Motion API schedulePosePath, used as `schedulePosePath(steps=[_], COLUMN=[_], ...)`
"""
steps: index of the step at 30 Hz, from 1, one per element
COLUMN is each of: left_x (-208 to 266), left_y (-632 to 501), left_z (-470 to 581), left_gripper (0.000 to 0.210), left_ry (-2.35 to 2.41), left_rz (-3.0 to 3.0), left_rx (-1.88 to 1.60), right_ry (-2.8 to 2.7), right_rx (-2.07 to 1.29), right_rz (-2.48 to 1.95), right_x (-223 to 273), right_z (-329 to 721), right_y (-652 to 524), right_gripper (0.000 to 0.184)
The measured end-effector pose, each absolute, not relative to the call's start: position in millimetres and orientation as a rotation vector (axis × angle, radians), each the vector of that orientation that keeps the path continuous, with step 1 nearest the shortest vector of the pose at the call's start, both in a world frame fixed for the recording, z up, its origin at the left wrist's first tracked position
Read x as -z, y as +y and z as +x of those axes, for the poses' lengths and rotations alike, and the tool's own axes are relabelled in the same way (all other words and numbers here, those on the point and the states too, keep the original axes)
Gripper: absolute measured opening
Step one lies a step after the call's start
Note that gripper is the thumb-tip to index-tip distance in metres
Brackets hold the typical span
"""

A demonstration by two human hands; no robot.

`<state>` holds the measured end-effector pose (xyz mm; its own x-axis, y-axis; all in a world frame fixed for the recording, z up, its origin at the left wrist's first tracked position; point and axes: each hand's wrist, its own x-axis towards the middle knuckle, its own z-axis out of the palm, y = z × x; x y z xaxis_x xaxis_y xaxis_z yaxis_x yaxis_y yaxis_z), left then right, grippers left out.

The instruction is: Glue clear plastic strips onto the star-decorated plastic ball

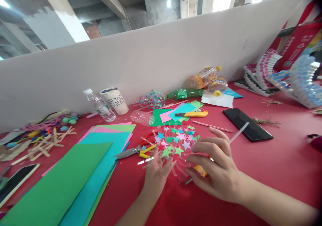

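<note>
A clear plastic piece, covered with many coloured foam-like stars, lies on the table in front of me, with clear strips at its near edge. At that near edge my left hand has thumb and fingers on the plastic beside a light green star. My right hand is curled round a yellow-orange glue gun. Its metal nozzle points down to the left, and a translucent glue stick sticks out behind my fingers. The gun's grip is hidden by the hand. Left of the stars are open scissors with yellow and red handles.
Coloured paper sheets lie left, wooden sticks beyond. A yellow utility knife rests on small papers. Bottles, including a green one, and a white cup stand along the white partition. A black phone lies right.
</note>
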<state>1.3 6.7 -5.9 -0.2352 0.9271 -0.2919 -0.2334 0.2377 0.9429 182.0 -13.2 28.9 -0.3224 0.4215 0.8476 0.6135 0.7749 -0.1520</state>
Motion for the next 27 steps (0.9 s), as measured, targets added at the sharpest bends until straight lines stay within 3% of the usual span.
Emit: schedulePosePath(steps=[7, 12, 18, 24, 27], left_x=[-3, 4, 14, 23, 31], left_y=[5, 7, 8, 10, 11], left_z=[2, -2, -10, -11, -14], left_gripper=[0.047, 0.048, 0.036, 0.053, 0.044], left_ry=[1.384, 1.354, 1.299, 1.273, 1.276], left_rz=[0.826, 0.817, 0.873, 0.795, 0.749], left_rx=[-1.206, -1.272, -1.284, -1.333, -1.332], right_ry=[-1.914, -1.892, -1.882, -1.936, -1.944], right_rx=[0.231, 0.206, 0.202, 0.023, -0.030], right_rz=[-0.735, -0.756, -0.769, -0.688, -0.703], right_x=[-30, -31, -29, -25, -23], right_z=[188, 190, 191, 192, 190], right_y=[-14, -12, -8, -3, -3], right_gripper=[0.024, 0.025, 0.025, 0.028, 0.026])
